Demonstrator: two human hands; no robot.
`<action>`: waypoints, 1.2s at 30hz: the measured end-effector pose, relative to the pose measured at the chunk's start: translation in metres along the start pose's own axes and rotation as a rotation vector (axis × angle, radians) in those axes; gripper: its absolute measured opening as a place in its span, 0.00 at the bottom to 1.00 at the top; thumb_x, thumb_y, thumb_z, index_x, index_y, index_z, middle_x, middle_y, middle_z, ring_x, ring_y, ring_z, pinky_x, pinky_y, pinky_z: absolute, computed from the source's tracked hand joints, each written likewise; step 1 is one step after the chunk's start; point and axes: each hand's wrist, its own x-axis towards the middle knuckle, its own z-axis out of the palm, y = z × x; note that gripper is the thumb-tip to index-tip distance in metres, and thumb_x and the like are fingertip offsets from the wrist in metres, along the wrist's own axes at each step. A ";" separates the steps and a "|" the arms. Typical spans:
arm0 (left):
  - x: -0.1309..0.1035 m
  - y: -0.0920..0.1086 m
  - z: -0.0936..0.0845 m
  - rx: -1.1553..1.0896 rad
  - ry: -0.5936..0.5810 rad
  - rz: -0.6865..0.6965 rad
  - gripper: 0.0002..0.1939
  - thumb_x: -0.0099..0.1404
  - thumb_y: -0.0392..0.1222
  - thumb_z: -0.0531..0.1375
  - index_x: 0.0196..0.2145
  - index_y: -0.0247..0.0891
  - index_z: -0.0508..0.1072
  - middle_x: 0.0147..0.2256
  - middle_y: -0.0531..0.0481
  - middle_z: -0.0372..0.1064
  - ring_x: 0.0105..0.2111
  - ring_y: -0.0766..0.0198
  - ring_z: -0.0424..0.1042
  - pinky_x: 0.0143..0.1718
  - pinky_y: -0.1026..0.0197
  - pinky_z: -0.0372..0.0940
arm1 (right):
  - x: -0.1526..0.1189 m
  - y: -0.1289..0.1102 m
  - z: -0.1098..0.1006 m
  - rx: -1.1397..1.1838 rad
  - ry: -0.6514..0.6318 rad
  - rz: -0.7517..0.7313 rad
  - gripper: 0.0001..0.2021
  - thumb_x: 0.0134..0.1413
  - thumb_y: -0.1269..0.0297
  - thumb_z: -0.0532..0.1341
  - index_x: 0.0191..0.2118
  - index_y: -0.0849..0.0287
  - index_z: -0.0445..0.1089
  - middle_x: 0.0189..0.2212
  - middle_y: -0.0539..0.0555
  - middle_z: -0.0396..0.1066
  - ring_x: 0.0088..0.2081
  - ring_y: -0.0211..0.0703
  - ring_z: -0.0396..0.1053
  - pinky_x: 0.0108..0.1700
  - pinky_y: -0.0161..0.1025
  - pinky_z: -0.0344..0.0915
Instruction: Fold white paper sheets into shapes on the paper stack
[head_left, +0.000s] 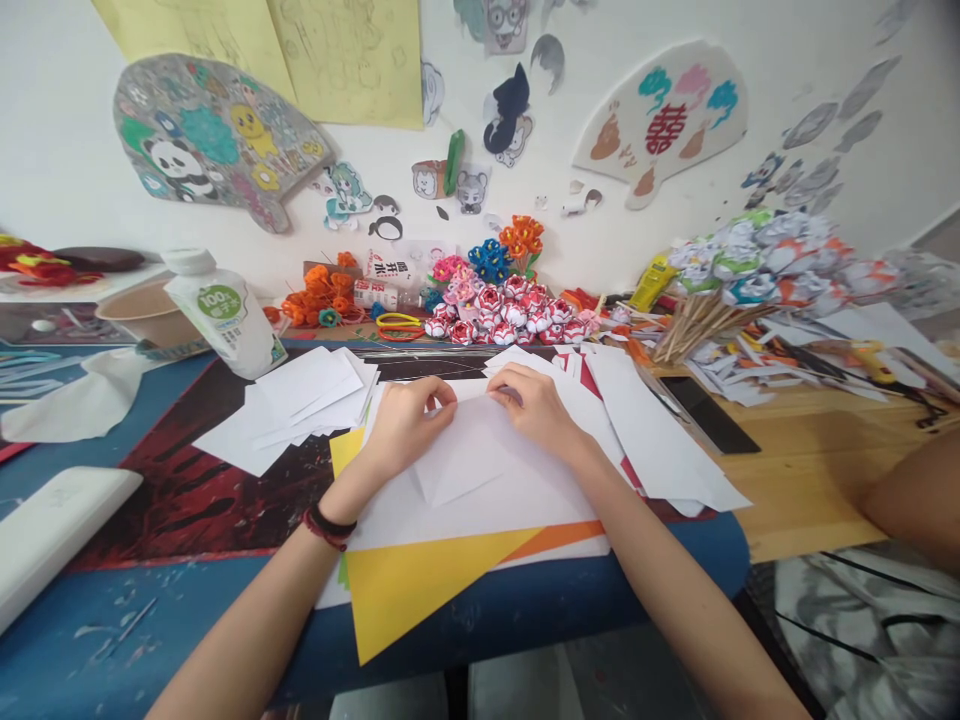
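A piece of white paper (469,450) is held up by its far edge between my two hands, over a larger white sheet. My left hand (412,415) pinches its upper left part, thumb against fingers. At its upper right, my right hand (531,400) grips the edge with curled fingers. The paper's near side shows a fold or an angled edge. Beneath lie a large white sheet (420,525), a yellow sheet (420,590) and an orange sheet (551,540). Loose white paper pieces (300,395) are spread left of my left hand.
White strips (667,440) and a phone (709,412) lie to the right. A white bottle (221,315) stands at left behind a white case (64,530). Paper flowers (510,310) line the wall, with a bunch on sticks (697,310). Another person's arm (915,500) is at far right.
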 end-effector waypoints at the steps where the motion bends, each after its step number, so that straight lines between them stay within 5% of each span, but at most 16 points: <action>1: 0.000 0.000 -0.001 0.001 0.002 -0.005 0.05 0.61 0.38 0.57 0.30 0.39 0.73 0.29 0.53 0.74 0.29 0.64 0.70 0.35 0.62 0.61 | 0.000 0.001 -0.001 -0.004 0.012 0.006 0.07 0.59 0.74 0.57 0.34 0.57 0.70 0.33 0.54 0.71 0.37 0.45 0.68 0.41 0.41 0.63; 19: 0.000 -0.001 -0.017 -0.108 0.031 -0.059 0.04 0.61 0.39 0.58 0.31 0.39 0.73 0.32 0.53 0.74 0.30 0.66 0.69 0.31 0.64 0.61 | 0.000 0.013 -0.025 -0.131 0.196 0.018 0.06 0.61 0.68 0.58 0.32 0.56 0.70 0.31 0.53 0.71 0.35 0.45 0.69 0.40 0.41 0.63; 28: 0.001 -0.004 -0.030 -0.070 0.174 -0.095 0.04 0.61 0.41 0.59 0.31 0.39 0.73 0.32 0.52 0.75 0.30 0.65 0.69 0.36 0.63 0.63 | -0.001 0.022 -0.036 -0.250 0.358 0.060 0.09 0.63 0.61 0.56 0.34 0.56 0.72 0.33 0.55 0.73 0.37 0.48 0.70 0.42 0.43 0.65; 33: -0.003 0.013 -0.017 -0.111 0.151 -0.051 0.06 0.65 0.43 0.58 0.36 0.39 0.72 0.37 0.51 0.75 0.31 0.65 0.71 0.37 0.62 0.63 | -0.004 0.002 -0.021 -0.341 0.504 0.046 0.09 0.64 0.63 0.56 0.38 0.55 0.74 0.36 0.57 0.76 0.40 0.48 0.72 0.44 0.44 0.65; 36: -0.004 0.023 -0.002 -0.266 0.108 -0.102 0.15 0.68 0.48 0.57 0.49 0.40 0.69 0.47 0.46 0.74 0.35 0.64 0.73 0.35 0.62 0.65 | -0.007 -0.024 -0.001 -0.375 0.480 -0.017 0.09 0.64 0.65 0.56 0.41 0.55 0.75 0.37 0.58 0.77 0.39 0.49 0.73 0.43 0.45 0.65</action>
